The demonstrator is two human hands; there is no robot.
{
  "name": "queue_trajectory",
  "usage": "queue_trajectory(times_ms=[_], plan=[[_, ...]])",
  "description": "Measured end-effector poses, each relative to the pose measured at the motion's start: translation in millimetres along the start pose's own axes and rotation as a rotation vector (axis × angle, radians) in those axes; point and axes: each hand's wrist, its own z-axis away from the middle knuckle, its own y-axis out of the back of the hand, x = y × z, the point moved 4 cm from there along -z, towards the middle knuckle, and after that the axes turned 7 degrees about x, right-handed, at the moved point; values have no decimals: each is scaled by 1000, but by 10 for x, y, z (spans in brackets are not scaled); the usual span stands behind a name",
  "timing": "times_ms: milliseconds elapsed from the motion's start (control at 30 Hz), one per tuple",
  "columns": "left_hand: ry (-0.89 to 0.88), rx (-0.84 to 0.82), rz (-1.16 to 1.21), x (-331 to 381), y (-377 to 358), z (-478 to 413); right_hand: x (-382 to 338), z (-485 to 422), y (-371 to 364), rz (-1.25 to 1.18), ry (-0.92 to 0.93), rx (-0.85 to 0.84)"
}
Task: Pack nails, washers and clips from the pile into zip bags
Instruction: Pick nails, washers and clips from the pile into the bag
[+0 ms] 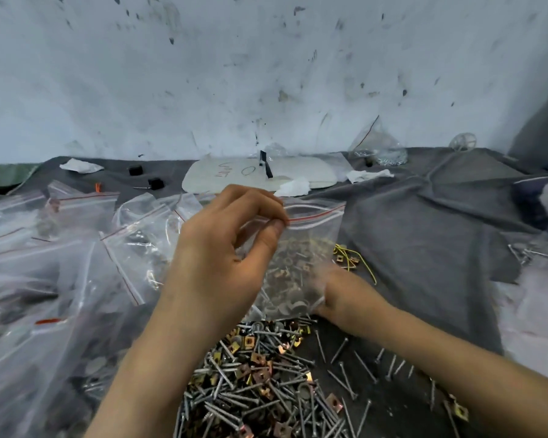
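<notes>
A clear zip bag with a red strip hangs upright in the middle, holding nails, washers and clips in its lower half. My left hand pinches the bag's top edge at the red strip between thumb and fingers. My right hand is behind the bag's lower right corner and grips it there; the plastic partly hides its fingers. Below both hands lies the pile of grey nails, round washers and brass-coloured square clips on the dark cloth.
Several filled zip bags cover the left side. Loose nails are scattered right of the pile. A yellow wire with a few clips lies behind the bag. A white board, crumpled paper and another bag sit by the wall.
</notes>
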Motion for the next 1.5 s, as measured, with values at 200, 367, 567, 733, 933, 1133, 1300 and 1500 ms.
queue_trajectory(times_ms=[200,367,567,733,933,1133,1300,1500], plan=[[11,-58,-29,-23,-13,3,-63,-82,104,86,162,-55],[32,-133,-65,-127,0,16,26,-141,670,-410,-253,375],[35,-155,-28,-51,-37,24,-542,24,1417,-732,-60,338],[-2,-172,-86,27,-60,34,-587,73,1407,-423,-63,298],[84,-96,-75,-38,27,6,-122,68,1343,-509,-243,531],[134,-45,-78,-119,120,-14,117,13,218,-69,-331,139],[128,-35,-66,-117,132,-9,118,-66,44,33,-398,95],[153,-61,-55,-139,125,-4,72,-111,21,157,-439,13]])
